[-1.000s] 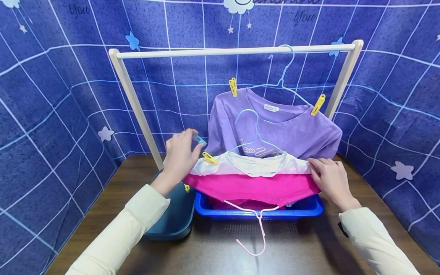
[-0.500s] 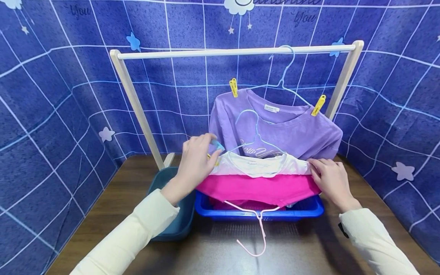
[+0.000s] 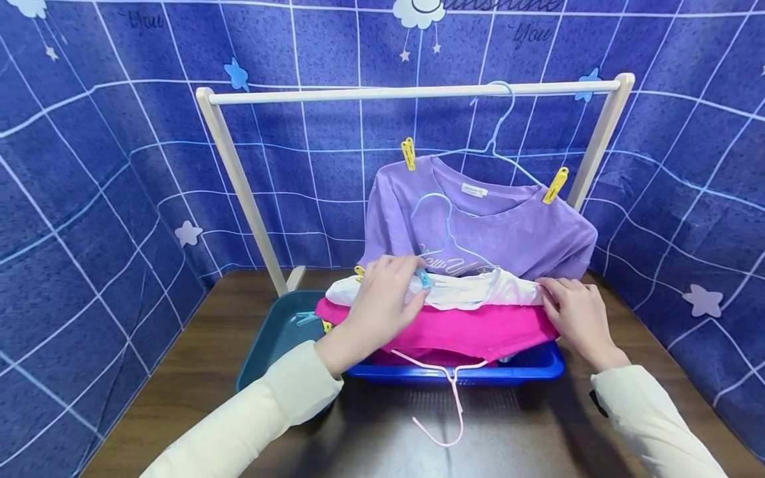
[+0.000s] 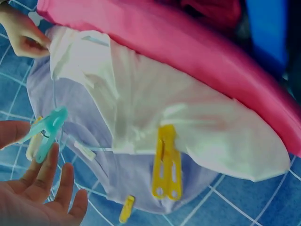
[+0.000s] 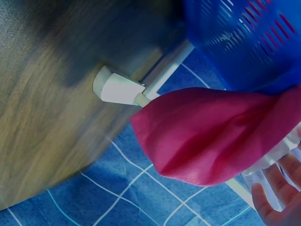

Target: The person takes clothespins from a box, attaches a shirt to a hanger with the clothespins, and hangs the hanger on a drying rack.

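Observation:
My left hand point(image 3: 385, 299) pinches a light blue clothespin point(image 4: 52, 123) between thumb and fingertips, in front of the collar of a white and pink shirt point(image 3: 466, 328). The shirt is on a light blue hanger point(image 3: 449, 226) whose hook stands up above the neckline. A yellow clothespin point(image 4: 165, 162) is clipped at the shirt's left shoulder, partly hidden by my left hand in the head view. At the other shoulder, my right hand point(image 3: 578, 318) grips the white fabric between thumb and fingers. The right wrist view shows the pink sleeve draped beside that hand.
Behind, a purple shirt point(image 3: 388, 206) with two yellow clothespins hangs from the rack bar point(image 3: 335, 95). A blue basket point(image 3: 460, 376) sits under the white and pink shirt, with a pink hanger point(image 3: 457, 398) jutting over its front. Left of it is a dark teal bin point(image 3: 257, 352) containing clothespins.
My left hand has moved right with the light blue clothespin, from beside the left shoulder across to the collar. My right hand has stayed on the right shoulder.

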Demonstrator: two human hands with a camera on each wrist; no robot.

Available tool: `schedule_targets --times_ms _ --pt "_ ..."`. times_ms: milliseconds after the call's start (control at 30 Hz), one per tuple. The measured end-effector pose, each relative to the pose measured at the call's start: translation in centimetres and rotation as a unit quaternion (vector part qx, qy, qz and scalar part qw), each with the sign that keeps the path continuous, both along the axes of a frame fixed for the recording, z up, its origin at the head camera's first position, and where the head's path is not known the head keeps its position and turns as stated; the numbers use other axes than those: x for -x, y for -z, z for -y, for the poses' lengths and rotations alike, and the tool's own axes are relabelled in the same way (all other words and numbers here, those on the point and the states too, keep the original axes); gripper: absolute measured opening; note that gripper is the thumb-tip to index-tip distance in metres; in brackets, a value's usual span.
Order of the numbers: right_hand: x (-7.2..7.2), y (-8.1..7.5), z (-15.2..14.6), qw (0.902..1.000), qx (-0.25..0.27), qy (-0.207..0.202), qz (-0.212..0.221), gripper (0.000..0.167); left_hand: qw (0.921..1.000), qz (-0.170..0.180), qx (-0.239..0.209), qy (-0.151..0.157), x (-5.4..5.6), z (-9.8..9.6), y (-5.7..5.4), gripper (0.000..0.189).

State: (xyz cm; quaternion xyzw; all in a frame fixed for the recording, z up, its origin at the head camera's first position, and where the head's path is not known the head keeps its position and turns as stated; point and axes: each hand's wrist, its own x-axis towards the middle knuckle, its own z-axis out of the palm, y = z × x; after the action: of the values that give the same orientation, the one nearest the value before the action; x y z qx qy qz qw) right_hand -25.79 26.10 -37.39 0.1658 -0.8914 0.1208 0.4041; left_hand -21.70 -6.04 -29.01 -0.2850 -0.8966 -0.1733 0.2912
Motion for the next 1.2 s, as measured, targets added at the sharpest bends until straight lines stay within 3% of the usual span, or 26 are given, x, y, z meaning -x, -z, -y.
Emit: schedule_targets --times_ms 667,867,1200 --pt "-0.2 0.7 -0.4 1.0000 0.007 -0.002 0.005 0.025 0.9968 0.013 0.075 0.024 0.1 -5.1 1.8 0.031" --pt "-0.3 0.8 -0.6 0.9999 0.010 -0.009 0.008 0.035 0.9965 0.002 0.078 0.028 0.4 -6.6 1.7 0.030" --pt "-0.2 0.9 -0.7 0.9998 0.014 -0.010 0.006 0.036 0.9923 -0.040 0.116 0.015 1.0 -9.1 0.9 0.029"
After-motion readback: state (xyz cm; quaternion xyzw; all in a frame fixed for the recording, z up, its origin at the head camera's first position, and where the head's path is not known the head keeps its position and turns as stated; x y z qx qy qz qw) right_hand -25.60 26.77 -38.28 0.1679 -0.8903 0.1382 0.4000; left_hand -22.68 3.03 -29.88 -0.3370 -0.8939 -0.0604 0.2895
